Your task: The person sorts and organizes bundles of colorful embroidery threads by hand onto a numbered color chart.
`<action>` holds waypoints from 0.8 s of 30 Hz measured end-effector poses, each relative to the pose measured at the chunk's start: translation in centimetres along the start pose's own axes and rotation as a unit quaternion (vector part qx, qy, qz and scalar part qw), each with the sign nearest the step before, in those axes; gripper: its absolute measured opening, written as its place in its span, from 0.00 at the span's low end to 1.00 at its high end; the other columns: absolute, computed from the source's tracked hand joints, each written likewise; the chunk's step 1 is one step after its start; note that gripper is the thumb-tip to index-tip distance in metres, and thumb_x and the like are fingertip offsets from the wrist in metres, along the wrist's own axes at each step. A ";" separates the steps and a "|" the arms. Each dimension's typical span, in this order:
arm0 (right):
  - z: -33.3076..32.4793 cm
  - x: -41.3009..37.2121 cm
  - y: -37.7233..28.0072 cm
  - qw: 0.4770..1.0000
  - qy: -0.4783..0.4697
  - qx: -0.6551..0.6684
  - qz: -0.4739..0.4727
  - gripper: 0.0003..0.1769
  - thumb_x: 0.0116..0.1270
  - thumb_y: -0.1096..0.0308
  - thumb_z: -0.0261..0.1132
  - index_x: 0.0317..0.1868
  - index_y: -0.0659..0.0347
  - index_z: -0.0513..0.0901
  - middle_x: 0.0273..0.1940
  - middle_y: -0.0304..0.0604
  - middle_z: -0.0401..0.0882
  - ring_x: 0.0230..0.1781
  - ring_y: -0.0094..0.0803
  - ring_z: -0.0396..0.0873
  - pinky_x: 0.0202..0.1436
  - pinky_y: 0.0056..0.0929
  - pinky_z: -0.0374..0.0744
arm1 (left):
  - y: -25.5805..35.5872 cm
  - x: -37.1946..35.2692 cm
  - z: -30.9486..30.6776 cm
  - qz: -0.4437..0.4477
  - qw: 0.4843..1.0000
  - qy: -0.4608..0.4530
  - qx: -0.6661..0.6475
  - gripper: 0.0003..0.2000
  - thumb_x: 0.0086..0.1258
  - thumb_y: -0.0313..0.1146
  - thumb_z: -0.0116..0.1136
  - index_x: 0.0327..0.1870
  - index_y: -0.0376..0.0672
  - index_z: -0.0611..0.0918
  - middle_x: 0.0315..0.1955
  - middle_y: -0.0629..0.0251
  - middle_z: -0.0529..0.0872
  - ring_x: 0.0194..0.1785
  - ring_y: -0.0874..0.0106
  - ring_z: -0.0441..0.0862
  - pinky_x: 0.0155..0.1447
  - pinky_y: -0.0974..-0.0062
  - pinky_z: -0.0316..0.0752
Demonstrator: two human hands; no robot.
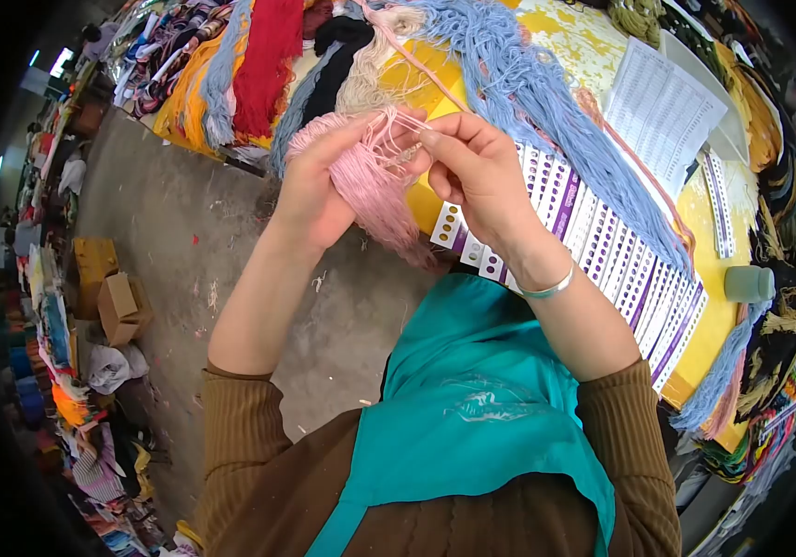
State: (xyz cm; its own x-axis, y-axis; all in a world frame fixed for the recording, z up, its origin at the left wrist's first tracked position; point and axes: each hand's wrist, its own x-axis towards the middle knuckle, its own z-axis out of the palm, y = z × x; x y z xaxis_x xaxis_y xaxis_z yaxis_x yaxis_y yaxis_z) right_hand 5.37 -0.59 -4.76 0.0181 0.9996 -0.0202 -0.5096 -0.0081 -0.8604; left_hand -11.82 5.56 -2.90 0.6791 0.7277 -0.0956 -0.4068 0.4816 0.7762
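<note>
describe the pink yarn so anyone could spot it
Find the yellow table heaped with yarn. At its near edge the left hand and right hand hold the pale pink yarn. It alone is lifted; the light blue yarn beside it lies flat.

Pink yarn (375, 186) – soft, fuzzy, matt; sample cards (602, 251) – smooth glossy paper; floor (184, 223) – rough concrete.

A hank of pink yarn (375, 181) is held up between both hands, just in front of the yellow counter (713, 246) edge. Its thick, fuzzy body droops down and to the right from the left hand (314, 190), ending in a loose tail. At the top, several thin strands are pulled apart and stretched taut across to the fingertips of the right hand (477, 167), fanned like a small comb.
</note>
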 end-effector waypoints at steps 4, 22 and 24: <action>0.2 -0.5 0.6 0.999 0.020 -0.044 -0.007 0.07 0.72 0.68 0.62 0.40 0.63 0.80 0.28 0.39 0.84 0.18 0.14 0.69 0.19 0.13 0.61 | -1.2 -0.1 0.1 0.017 1.000 -0.004 0.012 0.19 0.75 0.35 0.48 0.61 0.32 0.75 0.49 0.59 0.84 0.51 0.73 0.81 0.58 0.73 0.75; 0.7 -0.8 2.0 0.994 0.037 -0.103 -0.024 0.06 0.64 0.75 0.66 0.41 0.65 0.82 0.33 0.36 0.83 0.29 0.16 0.75 0.33 0.16 0.72 | -2.7 -0.5 0.0 0.008 1.000 0.018 -0.002 0.22 0.76 0.36 0.43 0.66 0.31 0.69 0.62 0.51 0.76 0.64 0.64 0.75 0.68 0.65 0.69; 0.5 -0.6 2.6 0.994 0.036 -0.103 -0.025 0.06 0.63 0.76 0.67 0.41 0.66 0.82 0.33 0.36 0.83 0.32 0.17 0.77 0.38 0.16 0.75 | -2.9 -0.5 -0.2 0.015 1.000 0.020 -0.006 0.22 0.76 0.34 0.46 0.66 0.31 0.69 0.60 0.52 0.78 0.62 0.66 0.76 0.67 0.66 0.70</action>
State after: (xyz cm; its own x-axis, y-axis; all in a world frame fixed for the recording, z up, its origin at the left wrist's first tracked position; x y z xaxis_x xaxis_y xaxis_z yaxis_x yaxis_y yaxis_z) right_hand 3.57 -1.19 -6.71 0.1049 0.9945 -0.0050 -0.3190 0.0289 -0.9473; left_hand -11.13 3.90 -5.22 0.6417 0.7608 -0.0973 -0.4337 0.4645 0.7721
